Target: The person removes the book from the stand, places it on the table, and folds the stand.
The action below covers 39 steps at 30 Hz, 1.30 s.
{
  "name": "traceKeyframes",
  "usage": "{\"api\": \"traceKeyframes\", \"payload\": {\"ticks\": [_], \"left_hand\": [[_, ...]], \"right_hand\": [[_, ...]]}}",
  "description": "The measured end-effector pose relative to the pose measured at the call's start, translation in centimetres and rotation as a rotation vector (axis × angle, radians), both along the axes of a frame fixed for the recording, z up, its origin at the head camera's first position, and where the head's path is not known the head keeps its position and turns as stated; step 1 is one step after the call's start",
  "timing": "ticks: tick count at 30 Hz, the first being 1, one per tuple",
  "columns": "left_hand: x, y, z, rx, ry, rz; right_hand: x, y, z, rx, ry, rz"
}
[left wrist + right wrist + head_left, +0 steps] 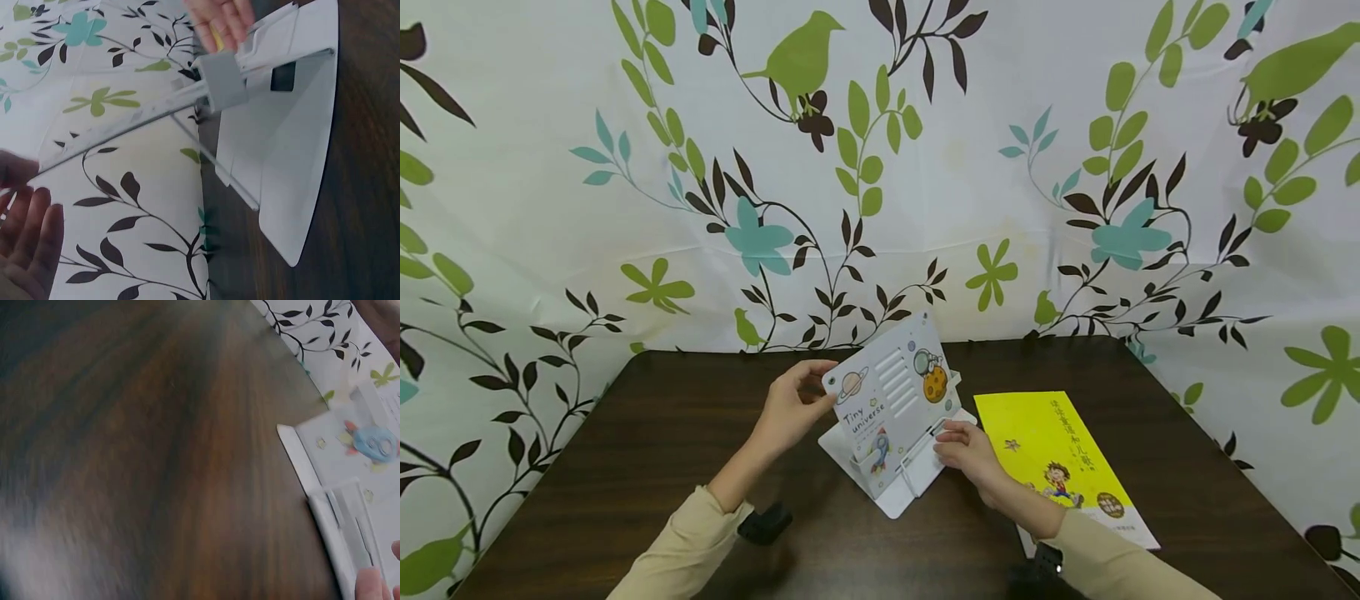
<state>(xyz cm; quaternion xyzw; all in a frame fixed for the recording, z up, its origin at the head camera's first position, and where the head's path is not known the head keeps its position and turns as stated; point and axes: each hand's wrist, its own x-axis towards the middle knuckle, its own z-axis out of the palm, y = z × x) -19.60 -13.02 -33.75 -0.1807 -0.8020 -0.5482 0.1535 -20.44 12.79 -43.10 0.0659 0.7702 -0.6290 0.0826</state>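
A white book stand (895, 392) printed "Tiny universe", with a planet, a rocket and an astronaut, stands on the table. Its panel is tilted up over a flat white base (294, 150), and a thin wire prop (215, 162) runs between them. My left hand (792, 407) pinches the panel's upper left corner between thumb and fingers. At the right end of the stand's front ledge is my right hand (973, 458), its fingertips (369, 584) right at the ledge and page clip, fingers loosely extended.
A yellow book (1037, 433) with a cartoon child on its cover lies to the right of the stand, partly under my right forearm. The dark wooden table (685, 433) ends at a leaf-and-bird patterned cloth (925, 167) behind it.
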Motion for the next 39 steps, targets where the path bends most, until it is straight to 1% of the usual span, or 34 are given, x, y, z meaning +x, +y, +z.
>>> {"api": "traceKeyframes", "payload": {"ticks": [2,4,8,14,18,21,24,27,28,31,34,39], "left_hand": [[-0.1,-0.2,0.0,-0.015,0.007,-0.027],[-0.8,-0.6,-0.6,-0.020,-0.007,-0.041],[-1.7,-1.1,-1.8,-0.028,-0.010,-0.060],[-2.0,-1.1,-2.2,0.014,-0.009,-0.081],[-1.8,-0.9,-2.2,0.027,-0.034,-0.072],[-1.5,-0.9,-2.0,0.029,-0.051,-0.059],[-0.6,-0.6,-1.0,0.023,-0.059,-0.045],[-0.6,-0.6,-1.1,0.017,-0.053,-0.032],[-0.6,-0.6,-1.1,0.013,-0.047,-0.023],[-0.9,-0.8,-2.1,-0.004,-0.005,0.002],[-0.2,-0.6,-2.2,-0.025,0.039,0.023],[0.8,-0.3,-2.2,-0.042,0.083,0.022]], "right_hand": [[0.1,-0.5,-0.3,-0.026,-0.002,-0.001],[0.2,-0.9,-0.4,-0.042,-0.007,-0.011],[0.0,-1.6,-0.8,-0.061,-0.010,-0.043],[-0.2,-2.5,-0.8,-0.082,-0.005,-0.085],[-0.2,-3.2,-0.7,-0.130,-0.012,-0.092],[-0.1,-3.6,-0.7,-0.139,-0.008,-0.086],[-0.2,-3.7,-0.6,-0.131,-0.001,-0.086],[-0.3,-3.8,-0.6,-0.130,0.000,-0.087],[-0.3,-3.9,-0.6,-0.127,-0.005,-0.088],[-0.5,-3.8,-0.6,-0.121,-0.010,-0.086],[-0.7,-3.6,-0.6,-0.123,-0.015,-0.079],[-1.1,-3.3,-0.5,-0.125,0.014,-0.042]]}}
